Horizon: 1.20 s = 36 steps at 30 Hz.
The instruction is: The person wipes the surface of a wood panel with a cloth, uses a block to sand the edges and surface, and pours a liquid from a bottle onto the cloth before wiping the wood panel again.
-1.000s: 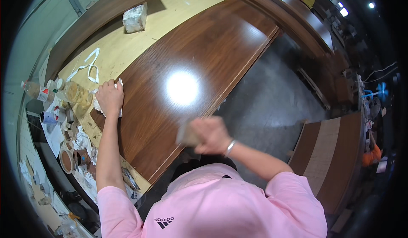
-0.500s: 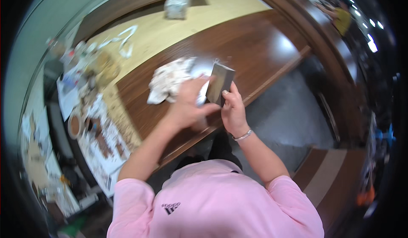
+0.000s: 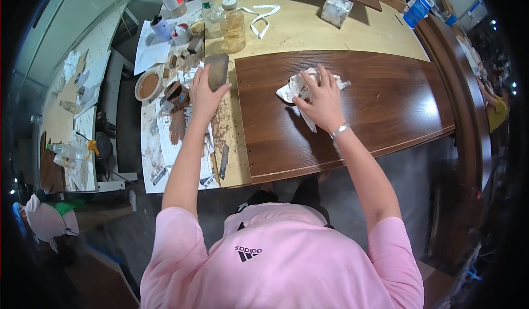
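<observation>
A grey-brown sanding block [image 3: 218, 71] is at the left edge of the dark brown wood panel [image 3: 363, 116]. My left hand [image 3: 205, 97] grips it, fingers along its left side and thumb at its lower right corner. Over the panel, my right hand [image 3: 325, 102] has its fingers spread above a crumpled white rag [image 3: 287, 93]. The hand hides part of the rag, and whether it touches the cloth I cannot tell.
Left of the panel stand an open tub of brown paste [image 3: 149, 86], stained papers and a putty knife [image 3: 223, 162]. Two bottles, one a capped jar of yellowish liquid [image 3: 233, 30], stand behind. A wrapped block [image 3: 336, 11] and blue bottle [image 3: 419, 11] lie farther back.
The block has passed from my right hand to my left and moved left, off the panel's middle. My right hand has come over the rag. The view has turned.
</observation>
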### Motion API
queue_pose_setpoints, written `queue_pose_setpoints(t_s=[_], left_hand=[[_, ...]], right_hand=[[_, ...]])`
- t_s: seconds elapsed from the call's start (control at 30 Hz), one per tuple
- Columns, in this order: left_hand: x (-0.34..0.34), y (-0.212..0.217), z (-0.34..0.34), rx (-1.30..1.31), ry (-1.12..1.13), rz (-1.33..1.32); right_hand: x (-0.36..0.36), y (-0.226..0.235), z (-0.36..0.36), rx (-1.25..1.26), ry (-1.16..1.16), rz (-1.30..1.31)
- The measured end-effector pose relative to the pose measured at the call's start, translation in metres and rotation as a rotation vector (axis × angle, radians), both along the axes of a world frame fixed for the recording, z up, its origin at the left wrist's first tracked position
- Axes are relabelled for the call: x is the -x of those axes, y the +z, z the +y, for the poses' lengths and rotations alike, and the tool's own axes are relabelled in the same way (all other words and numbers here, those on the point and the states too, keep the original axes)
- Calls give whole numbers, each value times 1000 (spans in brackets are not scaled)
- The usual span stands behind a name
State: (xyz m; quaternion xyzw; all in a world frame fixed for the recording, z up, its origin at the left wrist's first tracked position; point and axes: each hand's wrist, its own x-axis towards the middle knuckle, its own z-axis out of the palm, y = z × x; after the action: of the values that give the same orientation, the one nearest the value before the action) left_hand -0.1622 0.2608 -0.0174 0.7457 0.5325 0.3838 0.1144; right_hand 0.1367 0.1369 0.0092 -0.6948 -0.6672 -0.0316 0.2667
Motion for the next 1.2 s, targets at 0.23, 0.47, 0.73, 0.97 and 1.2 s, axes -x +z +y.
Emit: queue_pose_setpoints(t_s=[0.23, 0.47, 0.73, 0.97, 1.2], left_hand=[[58, 22, -63, 8, -62, -75], [119, -17, -121, 160, 171, 21], [82, -28, -136, 196, 217, 449], [35, -12, -118, 549, -72, -696], [-18, -27, -82, 522, -85, -903]], right_hand=[[-63, 8, -15, 17, -112, 52], [-131, -24, -57, -133, -71, -487], [-128, -28, -60, -46, -219, -133], [-125, -25, -60, -15, -249, -137], [-125, -24, -59, 4, -261, -129]])
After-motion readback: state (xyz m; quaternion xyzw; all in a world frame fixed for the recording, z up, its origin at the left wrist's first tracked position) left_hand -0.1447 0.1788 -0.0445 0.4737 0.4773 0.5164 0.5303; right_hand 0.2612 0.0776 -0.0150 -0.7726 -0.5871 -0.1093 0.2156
